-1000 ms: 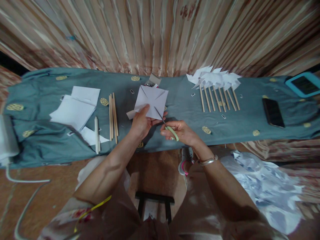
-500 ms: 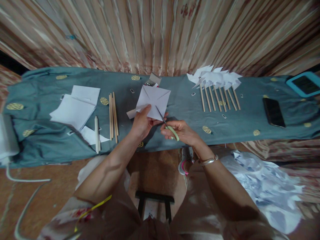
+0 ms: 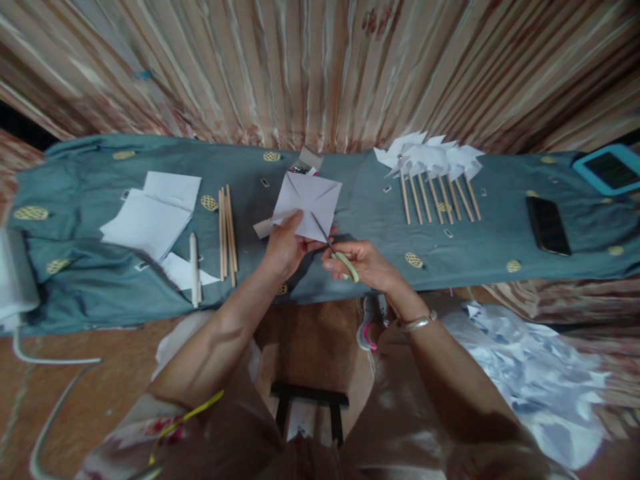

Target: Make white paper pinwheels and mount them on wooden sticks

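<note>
My left hand [image 3: 286,250] grips a white paper square [image 3: 309,199] by its near left edge, thumb on top and fingers beneath. Two slits or creases run in from the square's far corners. In my right hand [image 3: 363,265] is a pair of scissors [image 3: 345,263] with light green handles. Their blades lie at the square's near right corner and point toward its middle. Behind the paper, a small open box [image 3: 307,160] with shiny bits shows in part.
Wooden sticks [image 3: 227,233], a white pen-like tool [image 3: 194,270] and white paper sheets [image 3: 150,220] lie left. Paper pinwheels on sticks [image 3: 433,160], a black phone [image 3: 548,225] and a blue-framed device [image 3: 611,168] lie right. A bag of paper scraps [image 3: 540,380] stands below the table's right side.
</note>
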Available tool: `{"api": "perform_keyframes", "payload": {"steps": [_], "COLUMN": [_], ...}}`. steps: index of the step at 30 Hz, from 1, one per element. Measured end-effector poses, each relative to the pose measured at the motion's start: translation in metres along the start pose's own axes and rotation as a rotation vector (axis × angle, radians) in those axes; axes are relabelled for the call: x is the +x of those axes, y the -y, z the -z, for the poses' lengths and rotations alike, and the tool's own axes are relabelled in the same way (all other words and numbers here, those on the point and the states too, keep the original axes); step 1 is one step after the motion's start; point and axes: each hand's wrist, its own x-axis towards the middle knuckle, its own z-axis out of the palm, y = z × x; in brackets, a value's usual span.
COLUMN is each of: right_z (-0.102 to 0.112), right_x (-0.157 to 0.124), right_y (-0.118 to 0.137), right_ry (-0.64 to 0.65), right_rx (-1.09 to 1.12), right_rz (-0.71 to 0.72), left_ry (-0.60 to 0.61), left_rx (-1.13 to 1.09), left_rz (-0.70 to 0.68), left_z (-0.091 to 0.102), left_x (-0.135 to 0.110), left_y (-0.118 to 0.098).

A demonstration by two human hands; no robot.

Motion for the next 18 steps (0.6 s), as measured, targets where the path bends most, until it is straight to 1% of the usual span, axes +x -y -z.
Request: {"api": "perform_keyframes", "payload": {"steps": [11, 18], "right_z": [0.0018, -0.0003], "right_x": [0.0025, 0.0028], "right_y": [-0.005, -0.0023], "right_ry": [-0.004, -0.011], "right_rx": [0.012, 0.017], "right_rz": [-0.002, -0.01], "left_ry": [-0.025, -0.02], "left_rx": [0.04, 0.008], "left_rz": [0.027, 0.025], "left_z": [-0.0038, -0.0005], "left_x": [-0.0025, 0.0002], "left_y": [-0.0045, -0.0025]}}
